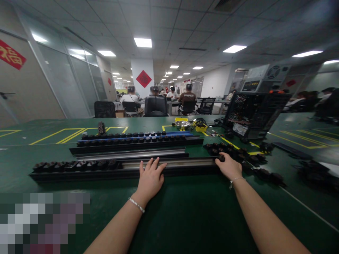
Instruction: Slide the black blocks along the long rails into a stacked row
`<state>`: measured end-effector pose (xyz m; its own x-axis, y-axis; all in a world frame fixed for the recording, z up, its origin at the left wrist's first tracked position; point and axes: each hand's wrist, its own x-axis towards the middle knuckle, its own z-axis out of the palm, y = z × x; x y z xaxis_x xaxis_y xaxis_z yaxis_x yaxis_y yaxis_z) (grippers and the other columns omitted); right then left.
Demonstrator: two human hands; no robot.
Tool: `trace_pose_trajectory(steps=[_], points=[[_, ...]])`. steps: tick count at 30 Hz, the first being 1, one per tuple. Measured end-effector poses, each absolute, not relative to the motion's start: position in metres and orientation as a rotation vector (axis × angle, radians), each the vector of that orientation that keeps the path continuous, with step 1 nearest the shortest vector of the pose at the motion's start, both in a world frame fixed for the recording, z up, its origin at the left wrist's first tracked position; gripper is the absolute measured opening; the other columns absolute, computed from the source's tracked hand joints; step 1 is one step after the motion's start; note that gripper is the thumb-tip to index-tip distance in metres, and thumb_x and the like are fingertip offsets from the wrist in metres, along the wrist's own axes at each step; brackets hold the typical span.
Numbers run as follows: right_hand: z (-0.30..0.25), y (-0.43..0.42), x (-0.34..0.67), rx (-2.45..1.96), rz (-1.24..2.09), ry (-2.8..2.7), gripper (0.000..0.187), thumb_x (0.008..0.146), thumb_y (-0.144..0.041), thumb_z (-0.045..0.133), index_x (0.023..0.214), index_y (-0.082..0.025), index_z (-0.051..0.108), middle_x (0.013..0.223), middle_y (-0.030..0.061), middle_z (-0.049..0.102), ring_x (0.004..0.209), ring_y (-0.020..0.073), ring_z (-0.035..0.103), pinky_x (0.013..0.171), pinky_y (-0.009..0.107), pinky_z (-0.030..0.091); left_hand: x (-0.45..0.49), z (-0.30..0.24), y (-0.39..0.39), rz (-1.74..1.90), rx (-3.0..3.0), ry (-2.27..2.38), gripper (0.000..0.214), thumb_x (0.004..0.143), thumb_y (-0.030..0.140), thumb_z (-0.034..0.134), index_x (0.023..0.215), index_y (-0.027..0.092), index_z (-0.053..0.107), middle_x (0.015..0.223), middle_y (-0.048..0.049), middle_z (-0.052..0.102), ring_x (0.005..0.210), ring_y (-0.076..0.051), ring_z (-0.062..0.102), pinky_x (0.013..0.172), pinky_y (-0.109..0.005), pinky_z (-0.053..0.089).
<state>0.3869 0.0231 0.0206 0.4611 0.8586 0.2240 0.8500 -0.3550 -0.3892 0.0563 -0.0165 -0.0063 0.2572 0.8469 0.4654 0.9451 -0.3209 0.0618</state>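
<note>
A long black rail (185,170) with a metallic channel lies across the green table in front of me. Small black roller-like parts (79,165) fill the left stretch of its channel. My left hand (151,178) rests on the rail near its middle, fingers spread, holding nothing. At the rail's right end my right hand (231,166) has its fingers closed on a small dark part (221,158), mostly hidden by the fingers. Loose parts of similar look (245,155) lie in a heap just beyond that hand.
Behind stand a second rail with a blue strip (127,139) and a bare metallic rail (137,153). A metal bowl (182,124) sits farther back. An opened computer case (254,114) is at the right. Several people sit at desks in the background.
</note>
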Motion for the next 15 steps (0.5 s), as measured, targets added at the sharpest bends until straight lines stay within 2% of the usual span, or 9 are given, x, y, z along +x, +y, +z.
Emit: trace_pose_trajectory(steps=[5,15], points=[[0.020,0.021,0.388,-2.271,-0.014,-1.432,0.053,0.079,-0.043,0.044,0.125,-0.019,0.054,0.106,0.0109,0.067,0.106,0.0285,0.059,0.094,0.042,0.038,0.056,-0.007,-0.016,-0.617,-2.302,-1.676,0.042,0.085,0.029,0.048,0.127,0.039,0.052,0.143,-0.0032,0.046,0.134,-0.029,0.036,0.109,-0.064,0.015],[0.006,0.027,0.400,-2.189,-0.067,-1.352,0.053,0.075,-0.044,0.049,0.121,-0.019,0.058,0.117,0.0136,0.062,0.114,0.0306,0.052,0.092,0.043,0.042,0.057,-0.006,-0.017,-0.636,-2.297,-1.667,0.042,0.084,0.027,0.048,0.125,0.038,0.054,0.143,-0.0034,0.047,0.133,-0.029,0.038,0.108,-0.064,0.017]])
